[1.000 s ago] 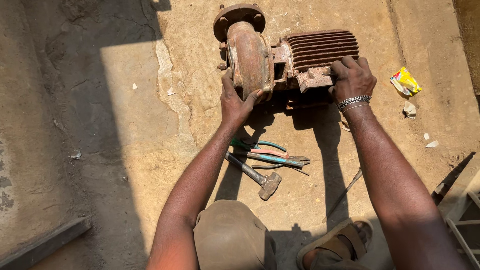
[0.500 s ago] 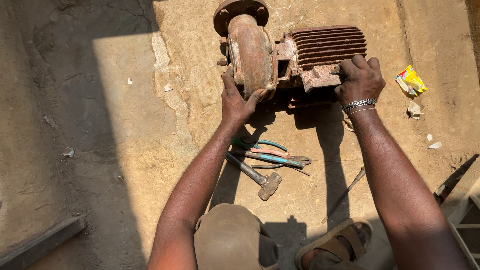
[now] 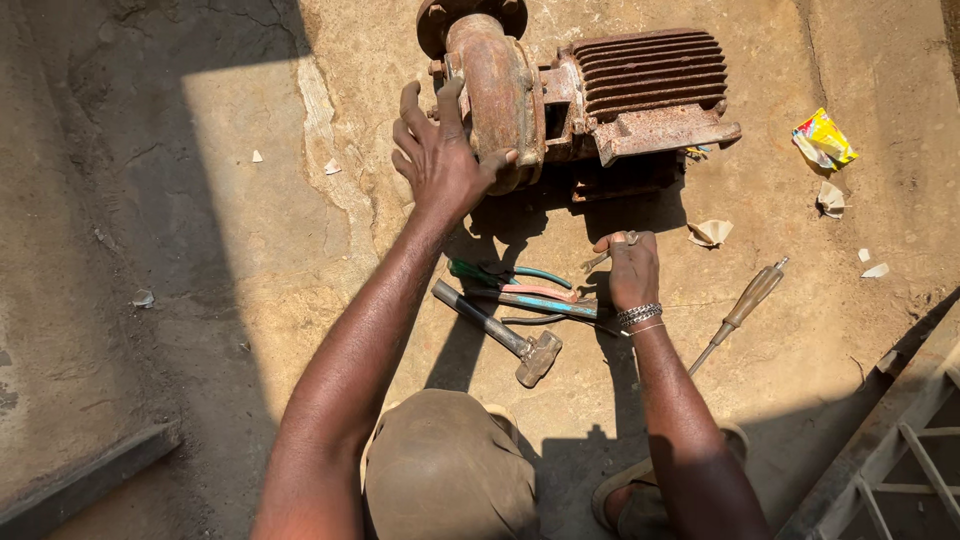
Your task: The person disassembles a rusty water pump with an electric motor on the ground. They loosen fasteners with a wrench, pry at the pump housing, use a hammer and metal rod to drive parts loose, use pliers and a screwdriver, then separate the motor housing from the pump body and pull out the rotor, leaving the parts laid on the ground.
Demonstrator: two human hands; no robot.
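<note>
Rusty pump (image 3: 560, 95) on a concrete floor (image 3: 250, 250), steadied by one hand.
Left hand (image 3: 440, 150), fingers spread wide, rests on the pump casing; right hand (image 3: 628, 268) grips a small metal tool (image 3: 608, 253) above the pliers (image 3: 530, 295) and hammer (image 3: 500, 335).

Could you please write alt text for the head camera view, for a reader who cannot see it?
Seen from above, a person's left hand rests on a rusty pump joined to a ribbed motor, while the right hand grips a small metal tool. A hammer, pliers and a screwdriver lie on the concrete floor.
</note>
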